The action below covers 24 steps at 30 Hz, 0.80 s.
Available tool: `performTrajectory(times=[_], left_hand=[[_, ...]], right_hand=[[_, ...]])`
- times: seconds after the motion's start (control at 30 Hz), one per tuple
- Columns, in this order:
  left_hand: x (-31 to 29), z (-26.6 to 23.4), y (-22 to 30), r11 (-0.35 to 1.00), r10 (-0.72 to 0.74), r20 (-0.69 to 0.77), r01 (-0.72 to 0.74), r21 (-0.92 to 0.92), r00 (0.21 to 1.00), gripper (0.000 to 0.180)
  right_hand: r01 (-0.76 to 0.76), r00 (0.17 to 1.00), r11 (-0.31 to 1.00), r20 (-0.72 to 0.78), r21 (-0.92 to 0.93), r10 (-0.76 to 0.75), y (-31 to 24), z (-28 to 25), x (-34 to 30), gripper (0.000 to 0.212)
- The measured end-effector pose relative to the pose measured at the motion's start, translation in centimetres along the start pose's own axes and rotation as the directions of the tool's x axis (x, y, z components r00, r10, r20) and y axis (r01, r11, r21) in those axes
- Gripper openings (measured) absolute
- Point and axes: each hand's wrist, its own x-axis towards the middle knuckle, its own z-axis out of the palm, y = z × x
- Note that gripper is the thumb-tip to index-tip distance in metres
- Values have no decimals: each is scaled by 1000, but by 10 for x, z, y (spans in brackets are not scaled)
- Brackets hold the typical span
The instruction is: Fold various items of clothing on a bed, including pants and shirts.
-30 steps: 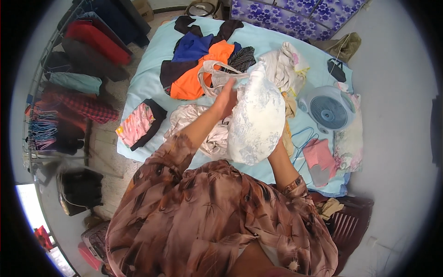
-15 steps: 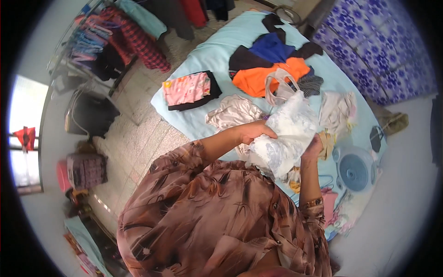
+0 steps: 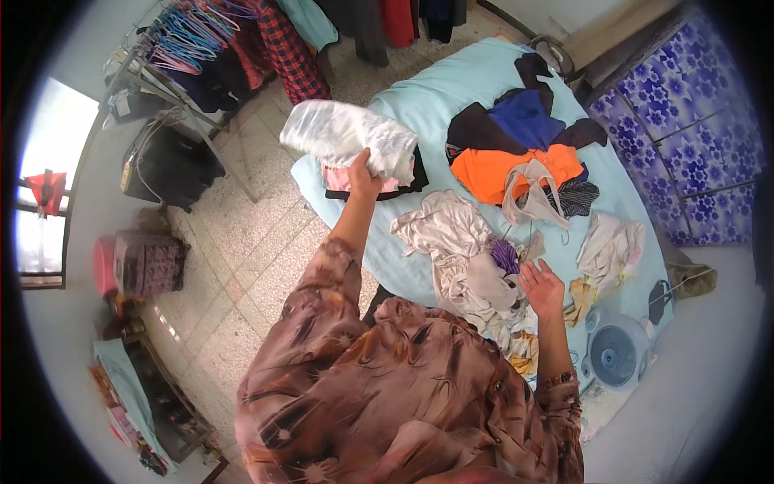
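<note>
My left hand (image 3: 365, 176) grips a folded white cloth garment (image 3: 347, 137). It is held over the pink printed folded cloth (image 3: 336, 179) and the black folded cloth (image 3: 418, 176) at the bed's left side, covering most of them. Whether it touches that stack, I cannot tell. My right hand (image 3: 543, 286) is empty with fingers apart, above the bed beside a purple striped bunched cloth (image 3: 505, 256) and a crumpled pale satiny garment (image 3: 442, 228). Farther back lie an orange garment (image 3: 484, 175), a blue and black one (image 3: 524, 121) and a beige strappy piece (image 3: 532, 198).
The bed (image 3: 419, 89) has a light blue sheet. A blue round-faced fan (image 3: 614, 355) stands at its right edge, near another pale crumpled garment (image 3: 610, 248). A rack with hangers (image 3: 189, 40) stands far left, a black bag (image 3: 169, 165) below it. A blue floral cabinet (image 3: 685, 121) is at right.
My left hand has carried the white garment left, from in front of me to above the folded stack; it is now folded smaller. My right hand has let go of it and opened.
</note>
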Motion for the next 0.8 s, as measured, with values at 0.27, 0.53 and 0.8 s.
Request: performTrajectory(times=[0.27,0.53,0.8], left_hand=[[67,-103,-46,964,-264,-134,261,-45,955,48],[5,-96,-79,750,-500,-293,576,324,815,46],[-99,-70,-173,-285,-823,-311,128,950,475,48]], right_hand=[[-66,998,952,-24,-300,62,17,-8,0,41],[-104,870,-133,-25,-986,-492,84,-87,25,59],[-105,904,-5,-93,-994,-416,121,-112,49,31]])
